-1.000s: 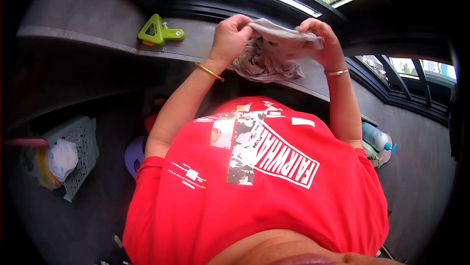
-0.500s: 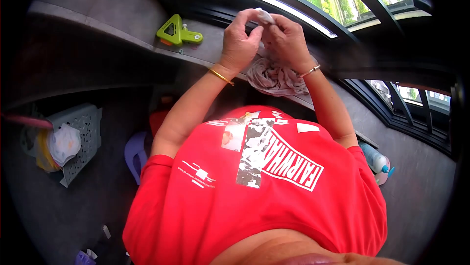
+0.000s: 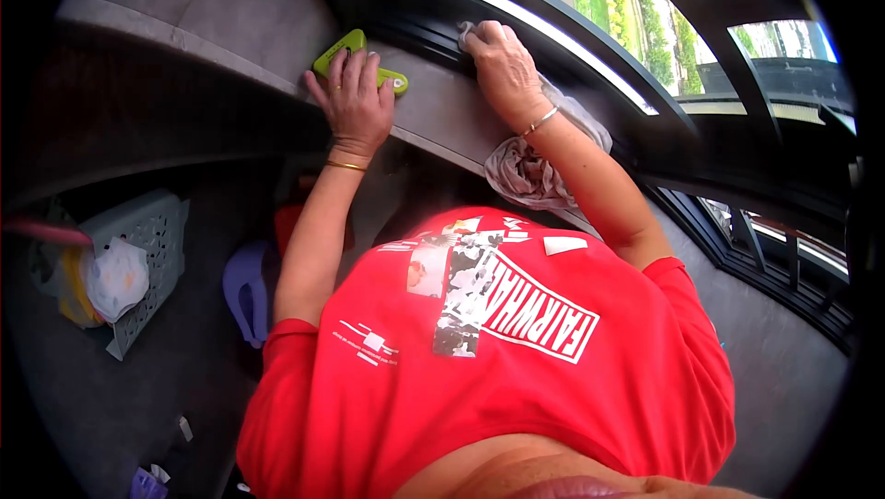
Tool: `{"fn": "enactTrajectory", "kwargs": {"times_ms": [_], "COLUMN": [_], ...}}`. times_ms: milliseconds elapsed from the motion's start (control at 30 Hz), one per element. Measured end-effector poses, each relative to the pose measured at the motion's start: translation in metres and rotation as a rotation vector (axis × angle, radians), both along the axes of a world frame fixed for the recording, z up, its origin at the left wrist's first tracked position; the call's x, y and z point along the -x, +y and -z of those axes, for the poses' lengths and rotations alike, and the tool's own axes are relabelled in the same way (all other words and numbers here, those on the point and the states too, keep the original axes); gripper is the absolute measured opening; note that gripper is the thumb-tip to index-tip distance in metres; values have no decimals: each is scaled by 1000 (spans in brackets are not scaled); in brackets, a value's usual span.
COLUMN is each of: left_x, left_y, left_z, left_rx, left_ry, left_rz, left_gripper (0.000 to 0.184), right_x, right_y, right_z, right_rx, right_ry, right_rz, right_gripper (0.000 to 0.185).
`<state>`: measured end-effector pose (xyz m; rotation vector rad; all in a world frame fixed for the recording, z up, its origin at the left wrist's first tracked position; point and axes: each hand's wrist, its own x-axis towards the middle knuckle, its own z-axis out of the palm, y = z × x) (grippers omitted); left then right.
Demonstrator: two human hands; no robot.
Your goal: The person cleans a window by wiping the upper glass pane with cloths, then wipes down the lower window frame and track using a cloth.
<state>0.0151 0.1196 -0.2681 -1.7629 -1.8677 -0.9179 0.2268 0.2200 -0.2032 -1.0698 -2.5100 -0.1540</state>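
My left hand [image 3: 358,107] lies over a green triangular tool [image 3: 355,41] with a short arm, its fingers spread across the tool on the grey ledge. A gold bracelet circles that wrist. My right hand [image 3: 505,70] is closed on a light grey cloth [image 3: 466,34], a small part of which shows at the fingertips against the black window frame [image 3: 419,36]. Below the right forearm, a crumpled greyish-pink cloth [image 3: 525,175] sits on the ledge; the forearm covers part of it.
The ledge [image 3: 249,55] runs along the window. Lower left are a grey perforated basket [image 3: 152,273] holding a white item, a purple object [image 3: 244,301] and a small purple item [image 3: 147,483]. More window panes [image 3: 774,241] show at the right.
My hands have moved apart. My left hand let go of the small cloth and came down left onto the green tool; my right hand carried the cloth to the window frame. The view shifted slightly.
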Motion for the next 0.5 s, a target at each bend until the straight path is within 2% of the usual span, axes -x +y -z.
{"fn": "enactTrajectory", "kwargs": {"times_ms": [133, 233, 400, 467, 500], "left_x": [-8, -14, -22, -26, -27], "left_y": [3, 6, 7, 9, 8], "left_z": [-8, -15, -20, -20, -20], "left_rx": [-50, -89, -111, -122, -122], "left_ry": [7, 2, 9, 5, 2], "left_rz": [45, 87, 133, 138, 138], "left_gripper": [42, 41, 41, 41, 41], "right_x": [4, 22, 61, 69, 71], "right_y": [0, 10, 16, 21, 17], "right_z": [-9, -16, -31, -35, -41], "right_rx": [-147, -351, -357, -347, -303], "right_ry": [-16, -172, -196, -114, -173], "right_rz": [-35, -24, -38, -81, -46], "right_gripper": [22, 17, 17, 17, 17]}}
